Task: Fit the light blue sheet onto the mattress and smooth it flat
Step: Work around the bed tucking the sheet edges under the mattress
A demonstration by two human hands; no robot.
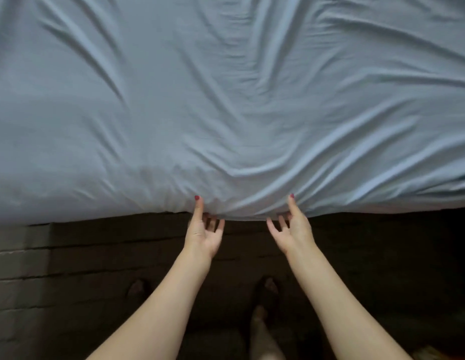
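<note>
At the near edge of the bed, the light blue sheet (226,113) is pinched by the left hand (204,231) and right hand (293,229), thumbs on top. The mattress top is covered; long creases remain to be smoothed.

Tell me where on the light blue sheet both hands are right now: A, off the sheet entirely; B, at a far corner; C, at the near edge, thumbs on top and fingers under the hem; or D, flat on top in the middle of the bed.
C: the left hand and right hand both meet the light blue sheet at its near edge, thumbs up on the fabric and fingers below the hem, with folds fanning out from there.
</note>
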